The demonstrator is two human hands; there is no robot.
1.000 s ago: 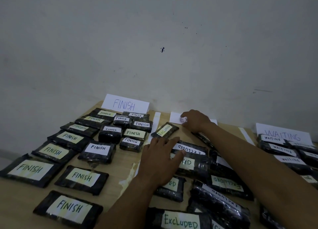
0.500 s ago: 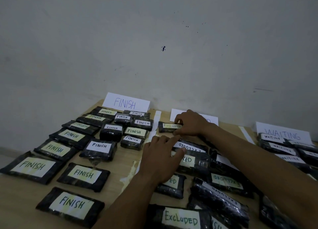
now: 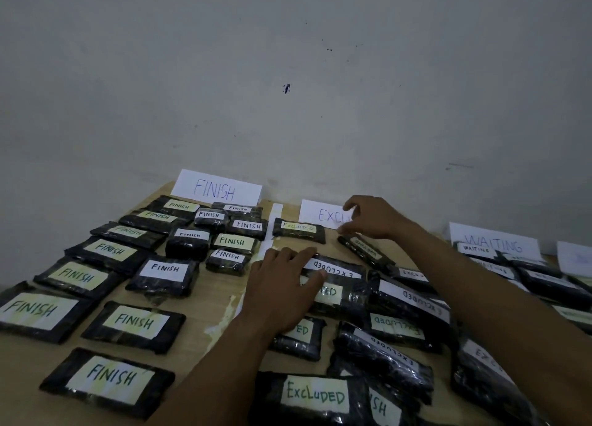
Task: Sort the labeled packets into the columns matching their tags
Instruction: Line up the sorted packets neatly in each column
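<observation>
Black packets with white or yellow tags lie in columns on a wooden table point(image 3: 208, 300). Header cards read FINISH point(image 3: 217, 188), EXCLUDED point(image 3: 320, 214) and WAITING point(image 3: 493, 243). A small EXCLUDED packet point(image 3: 298, 230) lies alone just below the EXCLUDED card. My right hand point(image 3: 374, 217) hovers beside it with thumb and fingers apart, its fingertips at the far end of a slim packet tagged WAITING point(image 3: 365, 249) in the middle column. My left hand point(image 3: 282, 294) rests flat on overlapping EXCLUDED packets point(image 3: 336, 270).
Several FINISH packets point(image 3: 134, 321) fill the left column. WAITING packets point(image 3: 544, 281) crowd the right one. White paper strips point(image 3: 275, 214) mark the column borders. A grey wall rises right behind the cards. Another white card point(image 3: 575, 259) stands at the far right.
My right hand turned the small EXCLUDED packet straight below the card, let it go and moved right to the WAITING-tagged packet. My left hand stayed on the pile.
</observation>
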